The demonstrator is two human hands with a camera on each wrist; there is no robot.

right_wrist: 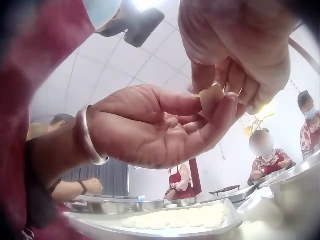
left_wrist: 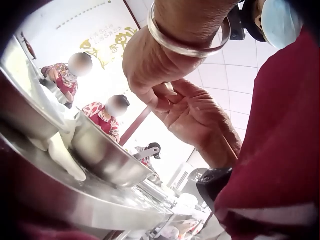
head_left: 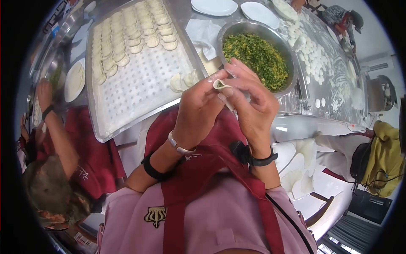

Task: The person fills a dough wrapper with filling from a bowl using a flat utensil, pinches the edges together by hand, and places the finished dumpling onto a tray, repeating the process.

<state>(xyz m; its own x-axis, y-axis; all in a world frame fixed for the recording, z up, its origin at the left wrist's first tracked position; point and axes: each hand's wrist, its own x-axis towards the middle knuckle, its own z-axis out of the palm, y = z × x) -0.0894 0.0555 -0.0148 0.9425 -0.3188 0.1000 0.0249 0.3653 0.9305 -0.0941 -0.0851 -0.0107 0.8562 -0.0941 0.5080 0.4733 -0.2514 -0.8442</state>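
A small folded dough wrapper (head_left: pixel 220 84) is pinched between both hands, above the near edge of the tray and bowl. My left hand (head_left: pixel 199 112) grips its left side with thumb and fingers; my right hand (head_left: pixel 253 101) pinches its right side. In the right wrist view the dough (right_wrist: pixel 212 99) shows pale between the fingertips of the left hand (right_wrist: pixel 155 125) and the right hand (right_wrist: pixel 240 45). The left wrist view mostly hides it behind the left hand (left_wrist: pixel 155 65) and the right hand (left_wrist: pixel 200 120).
A metal tray (head_left: pixel 127 99) holds rows of dumplings, with a few near its right edge. A steel bowl (head_left: pixel 292 63) of green and yellow filling stands beyond my right hand. Round wrappers (head_left: pixel 311 55) lie on the floured table at right. Another person's arm (head_left: pixel 59 131) is at left.
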